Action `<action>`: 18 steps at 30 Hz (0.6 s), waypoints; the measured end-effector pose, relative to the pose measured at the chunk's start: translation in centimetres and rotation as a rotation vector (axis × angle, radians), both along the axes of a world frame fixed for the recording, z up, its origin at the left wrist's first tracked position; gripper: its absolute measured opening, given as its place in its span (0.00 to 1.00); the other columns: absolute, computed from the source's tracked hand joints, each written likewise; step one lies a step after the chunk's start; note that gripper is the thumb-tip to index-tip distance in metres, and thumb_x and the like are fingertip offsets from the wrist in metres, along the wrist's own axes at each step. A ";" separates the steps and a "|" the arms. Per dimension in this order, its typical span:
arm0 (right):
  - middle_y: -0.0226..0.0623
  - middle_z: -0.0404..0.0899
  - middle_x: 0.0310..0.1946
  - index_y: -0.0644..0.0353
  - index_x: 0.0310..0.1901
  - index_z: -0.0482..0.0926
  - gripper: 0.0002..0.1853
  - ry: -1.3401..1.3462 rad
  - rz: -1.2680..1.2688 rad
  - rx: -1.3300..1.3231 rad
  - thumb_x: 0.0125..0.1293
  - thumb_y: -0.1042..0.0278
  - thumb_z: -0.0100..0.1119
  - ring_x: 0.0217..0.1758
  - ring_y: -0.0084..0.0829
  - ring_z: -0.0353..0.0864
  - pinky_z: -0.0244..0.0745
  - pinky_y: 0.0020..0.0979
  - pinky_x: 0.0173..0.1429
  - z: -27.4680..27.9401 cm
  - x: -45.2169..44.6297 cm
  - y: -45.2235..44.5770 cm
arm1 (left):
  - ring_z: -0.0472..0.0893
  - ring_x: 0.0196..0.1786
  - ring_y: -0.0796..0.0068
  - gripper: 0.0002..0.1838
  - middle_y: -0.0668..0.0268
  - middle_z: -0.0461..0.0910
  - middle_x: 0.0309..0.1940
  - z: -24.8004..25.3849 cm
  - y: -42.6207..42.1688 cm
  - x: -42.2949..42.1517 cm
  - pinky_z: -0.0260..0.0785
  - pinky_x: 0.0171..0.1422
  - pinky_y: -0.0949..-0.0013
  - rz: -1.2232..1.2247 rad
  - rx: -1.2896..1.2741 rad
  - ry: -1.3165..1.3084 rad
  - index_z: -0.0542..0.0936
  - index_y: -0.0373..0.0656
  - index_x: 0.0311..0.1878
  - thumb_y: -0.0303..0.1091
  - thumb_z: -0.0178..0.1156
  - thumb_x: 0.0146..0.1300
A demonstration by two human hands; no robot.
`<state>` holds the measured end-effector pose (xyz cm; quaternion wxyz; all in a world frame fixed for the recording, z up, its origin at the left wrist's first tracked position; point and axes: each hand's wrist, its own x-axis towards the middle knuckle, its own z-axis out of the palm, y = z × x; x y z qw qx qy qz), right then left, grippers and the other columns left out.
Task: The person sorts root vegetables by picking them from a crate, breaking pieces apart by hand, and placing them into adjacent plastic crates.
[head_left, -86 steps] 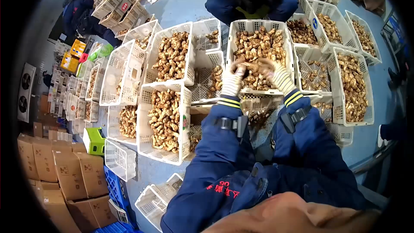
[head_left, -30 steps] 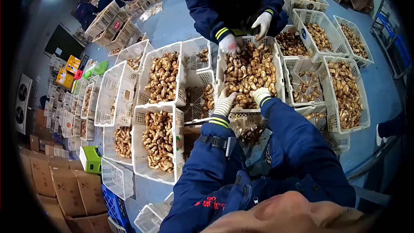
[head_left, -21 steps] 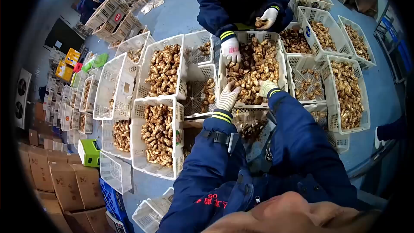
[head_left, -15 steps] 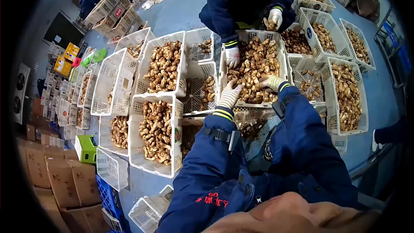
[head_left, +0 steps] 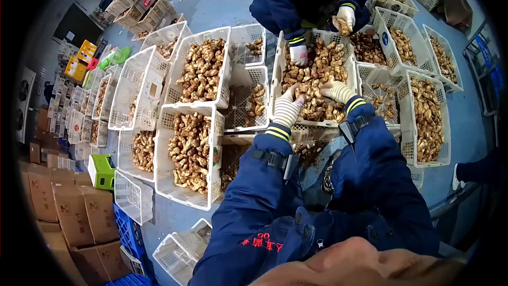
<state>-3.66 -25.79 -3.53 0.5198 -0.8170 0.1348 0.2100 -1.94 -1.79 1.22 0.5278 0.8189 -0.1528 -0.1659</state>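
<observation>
A white mesh crate (head_left: pixel 276 82) in front of me holds a heap of brown, knobbly, mushroom-like pieces (head_left: pixel 320 69). My left hand (head_left: pixel 287 109), in a cream striped glove, is at the crate's near left side, with thumb and fingers closed around one brown piece (head_left: pixel 300 94). My right hand (head_left: pixel 339 92), gloved alike, lies on the near right of the heap with its fingers stretched inward over the pieces; the undersides of the fingers are hidden. Across the crate, another person's left-side gloved hand (head_left: pixel 298 55) touches the heap, and their other gloved hand (head_left: pixel 345 19) holds a piece.
Crates with similar pieces stand left (head_left: pixel 218 143) and right (head_left: pixel 445 127). Half-filled crates (head_left: pixel 264 90) flank the middle one. Cardboard boxes (head_left: pixel 74 212), a green stool (head_left: pixel 100 171) and a tilted white crate (head_left: pixel 180 254) are at lower left on the blue floor.
My left hand has closed around a piece and its fingers have turned inward. My right hand has shifted slightly over the heap. The view has tilted a little, moving the crates upward.
</observation>
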 end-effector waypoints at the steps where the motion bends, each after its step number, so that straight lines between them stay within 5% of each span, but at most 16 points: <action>1: 0.43 0.84 0.40 0.63 0.49 0.81 0.23 0.016 0.147 -0.447 0.65 0.49 0.55 0.42 0.37 0.83 0.79 0.35 0.48 -2.4 0.4 -0.9 | 0.80 0.50 0.65 0.27 0.50 0.80 0.52 -1.5 -0.1 0.6 0.72 0.57 0.66 0.056 -0.063 0.032 0.71 0.38 0.65 0.34 0.62 0.63; 2: 0.47 0.84 0.42 0.65 0.44 0.83 0.24 0.032 0.295 -0.894 0.64 0.48 0.55 0.45 0.42 0.84 0.78 0.38 0.50 -4.7 0.5 -1.6 | 0.79 0.55 0.56 0.27 0.48 0.79 0.52 -2.0 0.1 0.7 0.69 0.60 0.64 0.067 -0.052 -0.096 0.72 0.44 0.64 0.41 0.61 0.63; 3: 0.50 0.83 0.43 0.65 0.44 0.83 0.25 0.041 0.348 -0.911 0.63 0.46 0.53 0.47 0.46 0.82 0.77 0.40 0.53 -7.4 0.5 -2.0 | 0.79 0.55 0.56 0.27 0.49 0.79 0.53 -3.1 -0.1 1.1 0.68 0.61 0.64 0.095 -0.105 -0.055 0.72 0.43 0.64 0.41 0.61 0.63; 5: 0.55 0.82 0.43 0.65 0.43 0.83 0.24 0.055 0.376 -0.898 0.62 0.49 0.53 0.50 0.50 0.81 0.76 0.41 0.56 -3.8 -1.1 0.5 | 0.78 0.57 0.58 0.28 0.50 0.78 0.55 -4.7 -0.5 1.8 0.67 0.62 0.65 0.121 -0.249 0.064 0.71 0.38 0.64 0.39 0.61 0.62; 8: 0.47 0.81 0.49 0.59 0.47 0.83 0.22 0.196 0.318 -0.967 0.62 0.49 0.56 0.57 0.45 0.78 0.68 0.42 0.64 -8.0 0.3 1.3 | 0.77 0.54 0.64 0.33 0.52 0.75 0.55 -4.0 -0.7 1.6 0.71 0.58 0.69 0.112 -0.369 0.126 0.63 0.33 0.67 0.31 0.63 0.61; 9: 0.43 0.83 0.48 0.56 0.46 0.85 0.17 0.121 0.370 -1.046 0.60 0.55 0.61 0.54 0.42 0.81 0.77 0.45 0.55 -8.1 0.5 1.4 | 0.78 0.51 0.68 0.36 0.53 0.74 0.54 -2.9 -0.7 1.4 0.75 0.53 0.71 0.110 -0.321 0.061 0.57 0.31 0.70 0.27 0.63 0.61; 10: 0.43 0.81 0.51 0.57 0.47 0.84 0.20 0.217 0.340 -1.026 0.62 0.52 0.56 0.58 0.44 0.77 0.63 0.46 0.67 -9.0 1.2 1.7 | 0.77 0.54 0.67 0.38 0.53 0.73 0.54 -1.7 -0.5 0.8 0.74 0.56 0.70 0.119 -0.552 0.354 0.58 0.32 0.70 0.24 0.65 0.58; 12: 0.44 0.82 0.49 0.56 0.45 0.85 0.18 0.231 0.328 -1.038 0.62 0.53 0.57 0.56 0.43 0.79 0.69 0.44 0.63 -8.4 0.9 2.0 | 0.77 0.53 0.67 0.38 0.52 0.74 0.53 0.0 -0.3 0.5 0.74 0.56 0.70 0.166 -0.538 0.421 0.59 0.34 0.69 0.22 0.66 0.56; 14: 0.41 0.84 0.44 0.54 0.42 0.86 0.13 0.121 0.348 -1.108 0.61 0.60 0.56 0.50 0.42 0.84 0.79 0.43 0.49 -6.4 0.3 2.2 | 0.79 0.40 0.74 0.37 0.56 0.75 0.48 -3.9 -0.3 1.8 0.77 0.41 0.76 0.185 -0.636 0.389 0.61 0.36 0.68 0.23 0.67 0.56; 18: 0.44 0.83 0.46 0.58 0.45 0.84 0.19 -0.039 0.166 -1.022 0.63 0.52 0.56 0.52 0.46 0.81 0.74 0.42 0.58 -4.2 1.0 1.0 | 0.75 0.27 0.79 0.31 0.67 0.77 0.30 -6.0 -0.1 3.0 0.71 0.31 0.76 0.291 -0.516 0.238 0.67 0.38 0.65 0.26 0.67 0.58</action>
